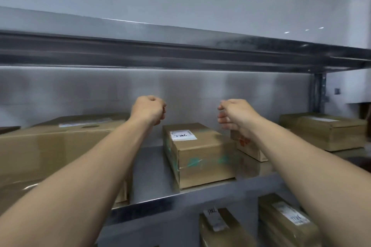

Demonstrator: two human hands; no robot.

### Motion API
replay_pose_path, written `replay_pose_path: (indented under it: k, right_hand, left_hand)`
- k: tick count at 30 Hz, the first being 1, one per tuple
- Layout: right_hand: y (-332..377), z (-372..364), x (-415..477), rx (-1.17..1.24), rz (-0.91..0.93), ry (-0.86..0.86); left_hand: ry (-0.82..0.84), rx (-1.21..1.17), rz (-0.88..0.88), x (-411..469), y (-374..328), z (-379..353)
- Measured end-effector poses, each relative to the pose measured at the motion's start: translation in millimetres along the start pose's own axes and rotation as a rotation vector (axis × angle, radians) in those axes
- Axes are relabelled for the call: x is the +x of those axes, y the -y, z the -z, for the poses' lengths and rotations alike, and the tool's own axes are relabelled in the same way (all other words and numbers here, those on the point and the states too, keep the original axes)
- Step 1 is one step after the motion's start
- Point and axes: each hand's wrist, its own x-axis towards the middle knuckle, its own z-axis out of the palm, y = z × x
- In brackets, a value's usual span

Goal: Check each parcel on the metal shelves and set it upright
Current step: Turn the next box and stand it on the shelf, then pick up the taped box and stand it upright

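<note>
Place: you're standing in a parcel storeroom.
Shelving: tiered steel shelves (148, 176) face you, with a bare metal back panel (80, 90).
Goods: taped cardboard parcels (200, 158) — white labels (183, 135), handwritten numbers.

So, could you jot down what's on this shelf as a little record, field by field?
shelf: metal, another level beneath
left hand: raised, fisted, holding nothing
right hand: raised, fingers loosely curled, holding nothing
labelled parcel: cardboard, lying flat, label reads 7786
large box: left side, left forearm crossing in front
red-printed box: partly hidden by right forearm
right box: shelf's right end
</note>
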Motion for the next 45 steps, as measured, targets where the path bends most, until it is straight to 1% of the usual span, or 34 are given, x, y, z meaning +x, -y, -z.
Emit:
replay_pose_path:
  k: [8, 12, 15, 17, 20, 23, 26, 30, 32, 36, 42, 45]
  right_hand:
    - [-39, 31, 41, -0.019, -0.023, 0.088]
    - [-60, 32, 53, -0.001, -0.068, 0.099]
    - [-84, 30, 75, -0.046, -0.093, 0.056]
    - [-94, 29, 80, -0.056, -0.129, 0.074]
    - [-99, 26, 73, 0.011, -0.234, 0.157]
    - [-106, 20, 67, 0.055, -0.282, 0.196]
    - [-108, 15, 59, 0.115, -0.312, 0.209]
    - [-106, 15, 55, 0.179, -0.313, 0.200]
    - [-109, 18, 58, 0.181, -0.351, 0.211]
    - [-113, 23, 64, 0.174, -0.465, 0.281]
    - [-114, 28, 73, 0.123, -0.553, 0.447]
    - [-114, 32, 77, 0.107, -0.560, 0.481]
  left_hand:
    - [-0.154, 0.069, 0.091, -3, 29, -34]
    - [-0.190, 0.102, 0.138, -5, 48, -39]
    - [-0.185, 0.095, 0.198, -19, 49, -47]
    - [-0.171, 0.078, 0.232, -24, 52, -54]
    - [-0.148, 0.057, 0.291, -33, 56, -62]
    - [-0.113, 0.001, 0.349, -40, 56, -64]
    - [-0.083, 0.002, 0.362, -42, 59, -64]
    - [-0.107, 0.008, 0.361, -36, 64, -65]
    - [-0.108, -0.006, 0.406, -36, 68, -68]
    - [-0.098, -0.055, 0.523, -42, 73, -74]
    - [-0.065, -0.074, 0.584, -38, 76, -67]
    - [-0.057, -0.074, 0.609, -35, 77, -67]
